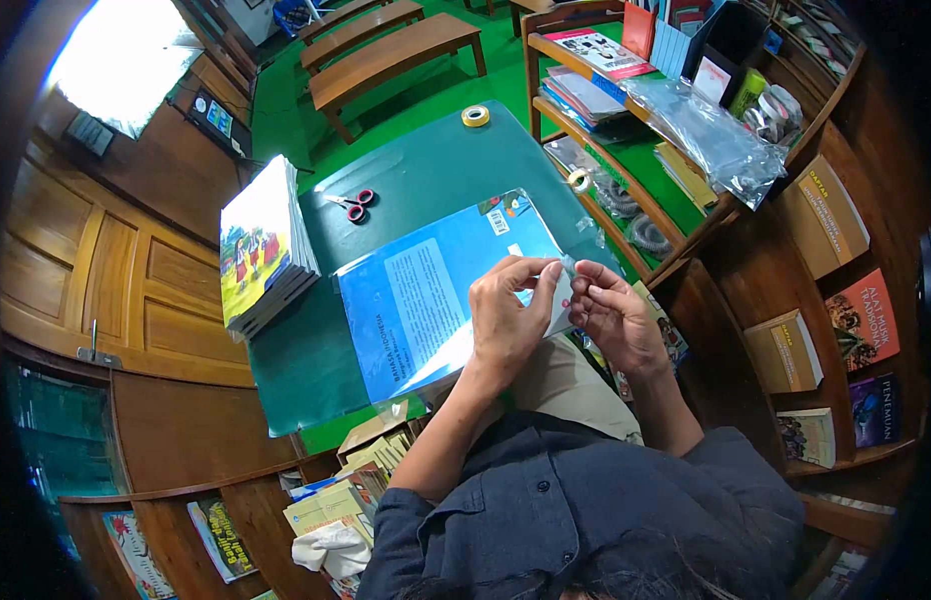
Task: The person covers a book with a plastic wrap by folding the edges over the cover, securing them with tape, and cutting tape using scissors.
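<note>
Over the right edge of a blue book (pixel 416 285), my left hand (pixel 511 310) pinches thumb and forefinger together on a small see-through strip (pixel 568 266), which looks like clear tape or film. Close beside it, my right hand (pixel 626 315) has its fingers curled in at the strip's other side; its exact grip is partly hidden. The book lies with its printed back cover and barcode up, its surface glossy. Red-handled scissors (pixel 355 206) rest beyond the book, blades part-open.
A thick stack of books (pixel 271 245) stands on the green table (pixel 416 160) at left. One tape roll (pixel 476 116) sits near the far edge, another tape roll (pixel 580 181) at the right edge. A wooden shelf (pixel 586 95) with plastic sheets borders the right; benches (pixel 396 60) stand behind.
</note>
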Available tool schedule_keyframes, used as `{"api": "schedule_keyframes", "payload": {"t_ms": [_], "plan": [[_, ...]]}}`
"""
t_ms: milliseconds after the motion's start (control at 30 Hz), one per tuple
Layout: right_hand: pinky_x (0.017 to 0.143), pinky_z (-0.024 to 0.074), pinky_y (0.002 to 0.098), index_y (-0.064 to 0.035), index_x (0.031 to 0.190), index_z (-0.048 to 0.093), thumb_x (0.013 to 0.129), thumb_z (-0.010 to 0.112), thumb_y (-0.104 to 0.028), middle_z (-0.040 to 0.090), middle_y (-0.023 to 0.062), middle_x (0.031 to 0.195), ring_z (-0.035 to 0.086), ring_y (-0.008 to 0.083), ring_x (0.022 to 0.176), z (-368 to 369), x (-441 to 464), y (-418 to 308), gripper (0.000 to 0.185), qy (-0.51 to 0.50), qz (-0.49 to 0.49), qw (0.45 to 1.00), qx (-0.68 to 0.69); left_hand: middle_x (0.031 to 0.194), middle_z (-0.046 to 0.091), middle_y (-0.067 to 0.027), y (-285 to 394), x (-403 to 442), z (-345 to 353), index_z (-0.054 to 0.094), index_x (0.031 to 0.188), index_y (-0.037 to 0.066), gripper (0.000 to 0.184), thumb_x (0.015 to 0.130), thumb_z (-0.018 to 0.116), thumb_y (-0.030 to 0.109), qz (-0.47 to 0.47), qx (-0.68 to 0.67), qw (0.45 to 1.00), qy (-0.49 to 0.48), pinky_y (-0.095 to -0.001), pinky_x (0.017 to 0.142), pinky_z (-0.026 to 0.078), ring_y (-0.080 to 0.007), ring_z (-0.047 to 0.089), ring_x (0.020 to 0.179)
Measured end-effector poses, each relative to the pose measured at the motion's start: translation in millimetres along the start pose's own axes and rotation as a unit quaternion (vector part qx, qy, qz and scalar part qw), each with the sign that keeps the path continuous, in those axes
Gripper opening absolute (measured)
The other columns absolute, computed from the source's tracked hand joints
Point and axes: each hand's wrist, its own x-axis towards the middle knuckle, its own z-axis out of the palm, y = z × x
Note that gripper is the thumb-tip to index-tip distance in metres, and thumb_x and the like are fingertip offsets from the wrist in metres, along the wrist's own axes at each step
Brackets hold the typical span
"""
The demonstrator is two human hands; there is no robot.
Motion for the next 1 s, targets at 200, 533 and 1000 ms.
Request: {"api": "schedule_keyframes", "payload": {"t_ms": [200,533,1000], "plan": [[0.071,0.0474,0.0216,0.0009,0.122,0.05,0.092,0.048,-0.001,0.057,0.0072,0.098,0.056,0.0109,0.078,1.9,-0.4,2.1,0.031,-0.028,0.038,0.999,0.022,0.081,0.069,-0.0094,1.1,-0.1,-1.1,0.073,0.086,0.0,0.011,0.076,0.07,0.004,-0.007,-0.004,1.0,-0.012,-0.0235,0.061,0.05,-0.0128,0.059,0.063],[0.07,0.0472,0.0212,0.0008,0.124,0.05,0.092,0.047,-0.002,0.057,0.0067,0.099,0.057,0.0097,0.079,3.1,-0.1,8.7,0.032,-0.017,0.048,0.998,0.023,0.082,0.069,-0.009,-3.9,-0.2,-1.1,0.073,0.088,0.001,0.014,0.074,0.073,0.004,-0.002,-0.009,1.0,-0.013,-0.0236,0.063,0.052,-0.0127,0.06,0.065],[0.069,0.0464,0.0208,0.0008,0.127,0.048,0.092,0.047,-0.002,0.057,0.0066,0.099,0.057,0.0098,0.079,4.8,-3.6,15.1,0.034,-0.026,0.039,0.999,0.02,0.082,0.07,-0.0078,-4.1,-0.3,0.6,0.074,0.087,0.003,0.015,0.073,0.071,-0.002,0.009,-0.006,1.0,0.002,-0.023,0.062,0.051,-0.0121,0.06,0.064]]}}
